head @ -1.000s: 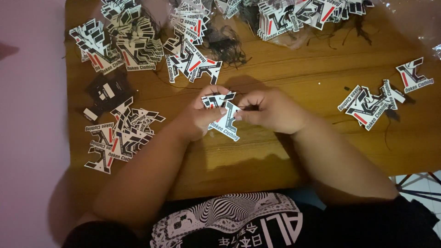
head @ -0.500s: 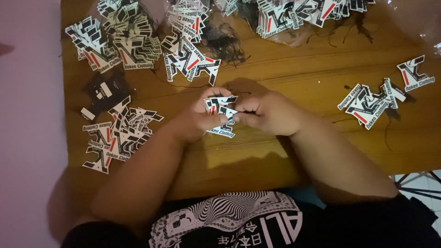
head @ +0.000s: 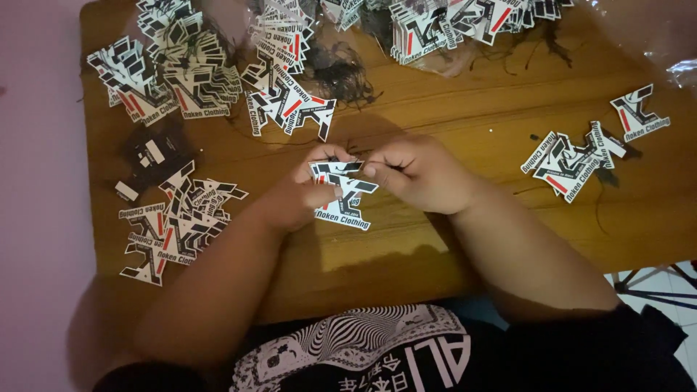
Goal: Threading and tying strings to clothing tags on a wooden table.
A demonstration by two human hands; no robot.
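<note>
between both hands' fingertips, above table (head: 465, 109): tag (head: 343, 192), pinched by left hand (head: 301, 196), right hand (head: 421, 174).

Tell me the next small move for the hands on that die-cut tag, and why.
Probably ease the right hand toward the tag's top edge. Both hands pinch one black, white and red tag above the wooden table, the left hand gripping its side, and the right fingertips already meet at that edge.

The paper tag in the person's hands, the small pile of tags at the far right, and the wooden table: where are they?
paper tag (head: 347, 197): head view, its lower half below the fingers.
pile of tags (head: 570, 165): head view, the middle of the pile.
wooden table (head: 465, 109): head view, bare top.
</note>
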